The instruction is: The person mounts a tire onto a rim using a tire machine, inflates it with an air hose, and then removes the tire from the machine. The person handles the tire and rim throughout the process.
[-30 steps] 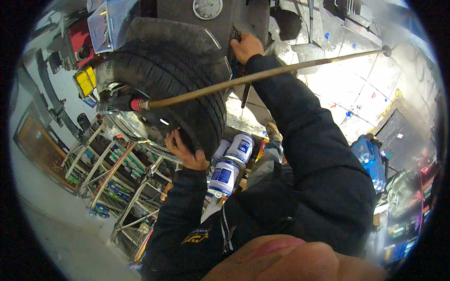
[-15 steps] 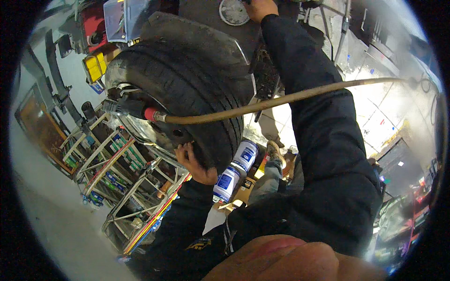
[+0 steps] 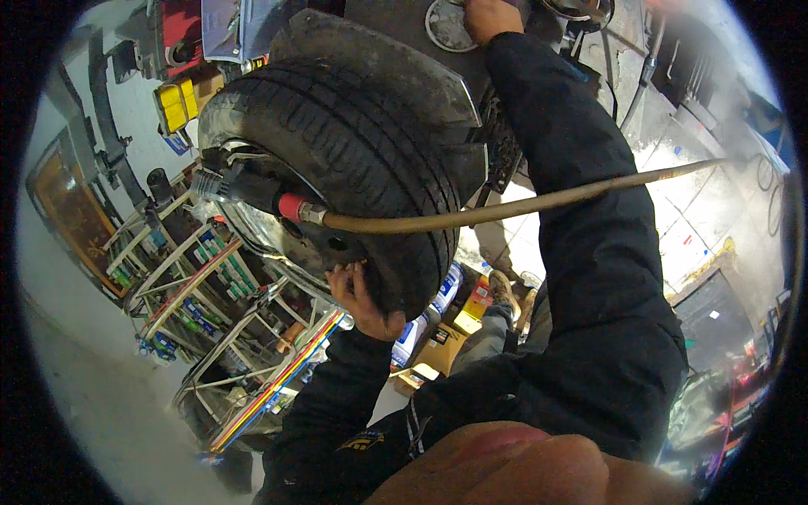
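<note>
A black tyre on a metal wheel (image 3: 328,151) fills the middle of the view. My left hand (image 3: 362,303) curls its fingers over the wheel's rim edge, with the palm against the tyre's sidewall. Across the wheel's face lies a dark air tool (image 3: 257,192) with a red collar, joined to a tan hose (image 3: 505,212) that passes over my right sleeve. At the top edge my right hand (image 3: 492,18) is closed beside a shallow round dish (image 3: 450,25). What its fingers hold, if anything, is hidden.
Left of the wheel stands a pale metal rack (image 3: 210,311) with small packages. White-and-blue containers (image 3: 408,341) and a cardboard box (image 3: 442,347) sit below the tyre. A dark flap (image 3: 379,63) lies behind it; a yellow case (image 3: 177,105) is at upper left.
The view has shifted, so the wheel, dish and hose appear farther right. The tyre now covers more of the white-and-blue containers. Both hands keep their places at the wheel and the dish.
</note>
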